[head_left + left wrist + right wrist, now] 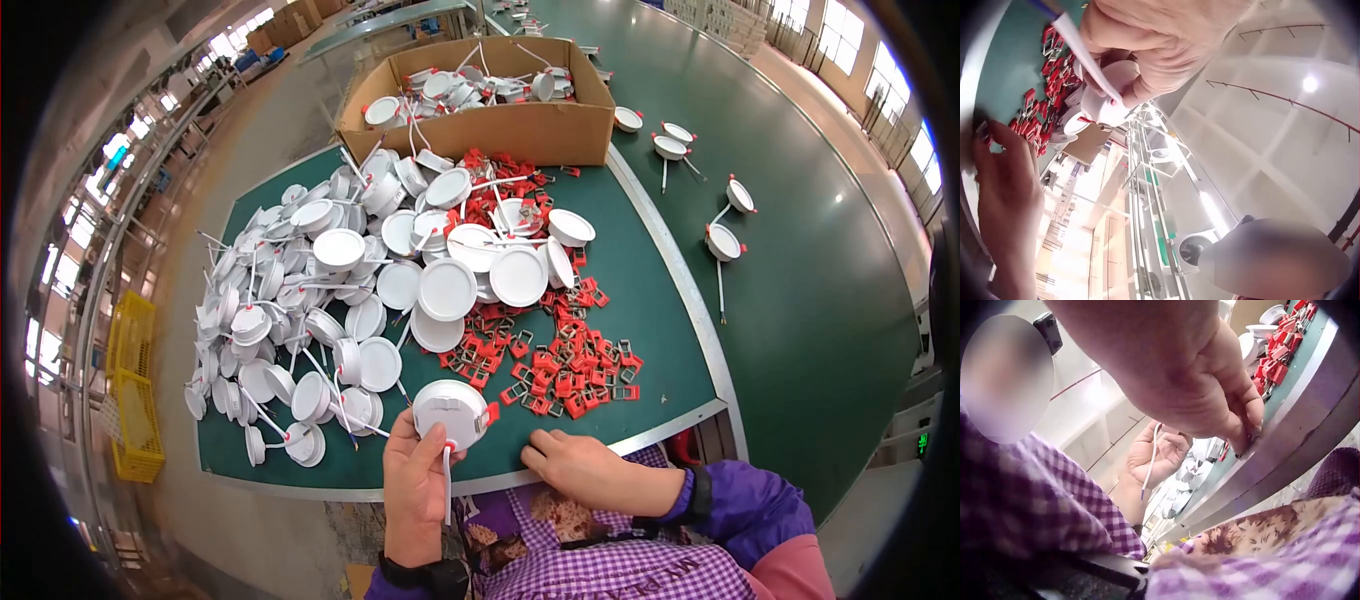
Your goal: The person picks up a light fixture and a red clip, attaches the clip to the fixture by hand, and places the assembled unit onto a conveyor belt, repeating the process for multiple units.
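My left hand holds a round white downlight with its back facing up, the thumb on it near the red cable grommet. A white cable hangs from the lamp toward me. One red spring clip sits on its right side. At the table's front edge, my right hand has its fingers curled together. A small dark metallic piece, which looks like a clip, shows between its fingertips in the left wrist view. Just beyond lies a pile of loose red clips with metal springs.
A large heap of white downlights with cables covers the left and middle of the green table. Behind stands a cardboard box full of lamps. On the right, a green conveyor belt carries several clipped lamps. Yellow crates stand left.
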Demonstrator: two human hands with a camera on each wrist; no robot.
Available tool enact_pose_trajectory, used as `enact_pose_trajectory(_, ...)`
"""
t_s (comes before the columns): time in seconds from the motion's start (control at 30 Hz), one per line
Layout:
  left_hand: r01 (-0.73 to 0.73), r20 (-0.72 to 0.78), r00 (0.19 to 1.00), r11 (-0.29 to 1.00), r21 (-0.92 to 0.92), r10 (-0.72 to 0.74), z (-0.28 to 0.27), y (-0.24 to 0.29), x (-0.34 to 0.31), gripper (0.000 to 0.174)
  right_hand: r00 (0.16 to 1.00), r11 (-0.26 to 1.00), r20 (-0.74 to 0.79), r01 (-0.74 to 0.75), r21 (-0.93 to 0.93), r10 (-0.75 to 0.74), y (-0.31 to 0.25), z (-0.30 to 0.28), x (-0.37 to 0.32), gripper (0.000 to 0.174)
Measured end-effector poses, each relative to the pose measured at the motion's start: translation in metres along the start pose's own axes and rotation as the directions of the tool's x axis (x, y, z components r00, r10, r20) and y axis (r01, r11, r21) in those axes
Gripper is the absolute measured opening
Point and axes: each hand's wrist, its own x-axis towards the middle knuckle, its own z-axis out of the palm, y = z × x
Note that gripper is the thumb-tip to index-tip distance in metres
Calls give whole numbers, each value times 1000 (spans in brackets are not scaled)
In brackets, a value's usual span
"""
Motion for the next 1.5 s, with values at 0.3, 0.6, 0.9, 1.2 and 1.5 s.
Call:
enact_pose_trajectory(0.3, 103, 69, 993, 994, -29, -100, 11, -8, -4, 28, 983, 981, -68, -162, 101, 170, 7, -24, -9, 32)
enact_pose_trajectory(0.6, 93, 246, 948, 912, 399, -204, 40, -9, 3, 33, 785, 928, -522, -178, 326, 334, 23, -63, -12, 20)
enact_pose_trajectory(0.9, 65, 302, 917, 845, 531, -260, 51, -23, 11, 28, 765, 784, -428, -155, 601, 480, 17, -70, -12, 16)
enact_pose_trajectory(1.2, -94, 368, 906, 746, 660, -211, 64, -23, 13, 27, 740, 934, -636, 32, 355, 217, 23, -52, -10, 16)
enact_pose_trajectory(1.5, -208, 385, 909, 626, 751, -160, 71, -18, 14, 29, 827, 975, -540, -40, 217, 154, 25, -52, -23, 27)
